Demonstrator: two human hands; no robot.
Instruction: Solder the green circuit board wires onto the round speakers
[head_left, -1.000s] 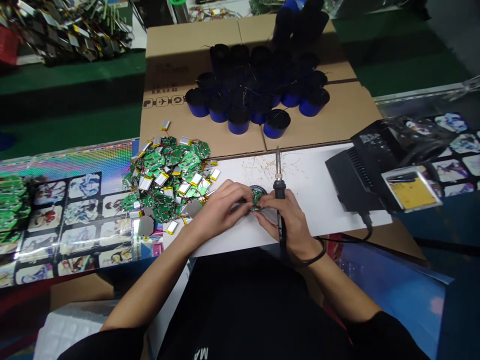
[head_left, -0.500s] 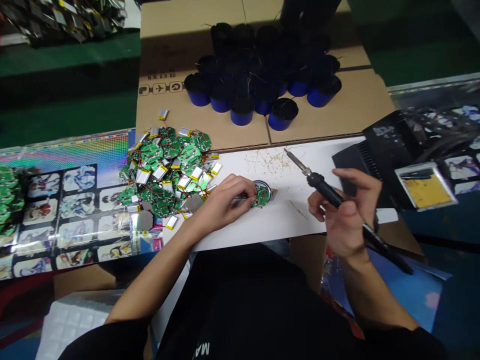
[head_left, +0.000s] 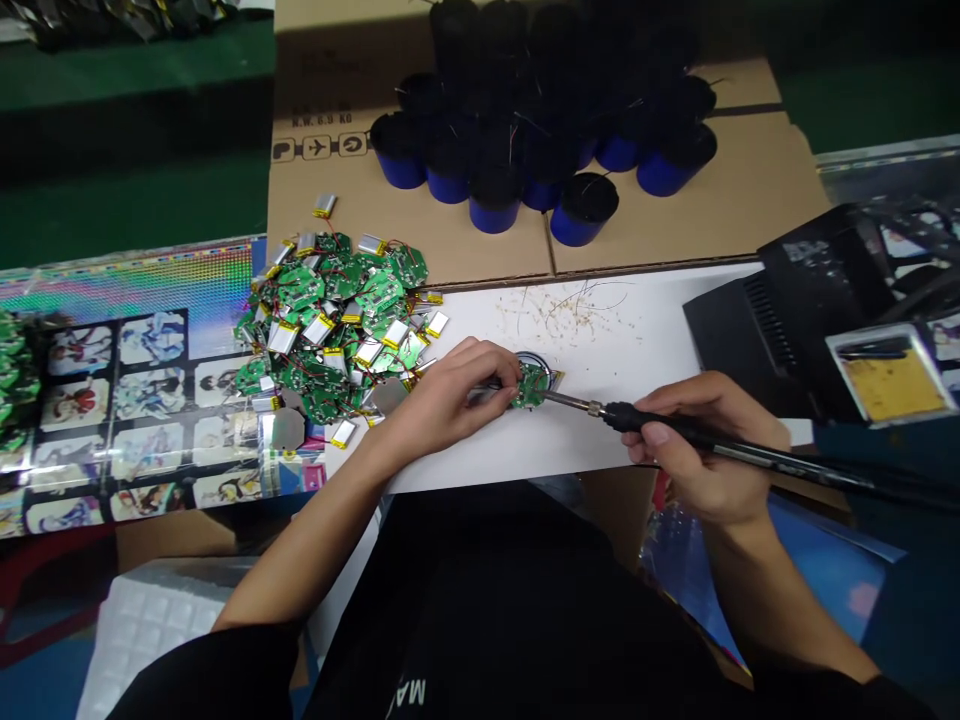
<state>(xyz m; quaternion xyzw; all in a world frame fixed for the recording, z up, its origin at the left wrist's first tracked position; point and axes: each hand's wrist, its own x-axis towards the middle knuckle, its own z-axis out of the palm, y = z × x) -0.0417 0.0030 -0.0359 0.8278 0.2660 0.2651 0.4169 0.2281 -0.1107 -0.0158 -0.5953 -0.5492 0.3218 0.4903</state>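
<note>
My left hand [head_left: 461, 395] is closed at the left edge of a small green circuit board [head_left: 531, 386], its thumb and fingers pinched together; what lies between the fingertips is hard to make out. Under and behind the board shows a round rim on the white work surface [head_left: 442, 468]. My right hand [head_left: 709, 440] is wrapped round a black soldering iron [head_left: 660, 425], whose metal tip points left and reaches the board's right edge. Left of my left hand lies a heap of green boards with silver battery cells [head_left: 319, 330].
Dark blue cups [head_left: 495, 205] with thin wires stand on cardboard [head_left: 322, 200] behind. Wire scraps [head_left: 570, 310] lie beyond the board. At right are a black device [head_left: 795, 310] and a tray with a yellow pad [head_left: 892, 380]. Printed sheets [head_left: 154, 390] lie left.
The soldering iron has swung down from pointing up and left, and its tip is now at the board. My right hand has closed more round it. My left hand stays by the board.
</note>
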